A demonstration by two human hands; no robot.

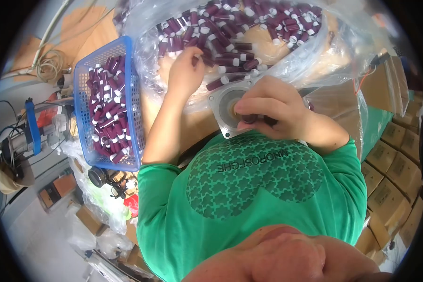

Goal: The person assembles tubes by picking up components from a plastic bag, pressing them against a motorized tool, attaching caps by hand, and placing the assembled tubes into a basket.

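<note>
Left hand (187, 70): extended to the near left edge of the loose pile of tubes (230, 28), fingers curled in beside a dark tube; the fingers hide the contact, so I cannot tell whether it is grasped or only touched. Right hand (272, 108): in front of the chest, thumb and fingers closed on a dark purple tube (249, 119), held at the near right side of a metal plate (228, 110). The plate is squarish, with holes at its corners and a round centre; the right hand covers much of its right side.

Surroundings. The pile, purple tubes with white caps, lies at the far side in a clear plastic bag (336, 61) opened out. Folds of the bag run down its right side, close to the right hand and plate; a few tubes lie just beyond the plate's far edge. The left forearm crosses the gap between pile and basket. Blue basket (80, 120), on the left: a heap of the same capped tubes, lying at all angles. A round black object (97, 176) is just beside its near end. Far left: a coil of cable (50, 65) and a blue strap (31, 124) over equipment. Right: a green panel (377, 127), with stacked cardboard boxes (385, 174) beyond and nearer. An orange wire (362, 81) shows near the bag's right side.
</note>
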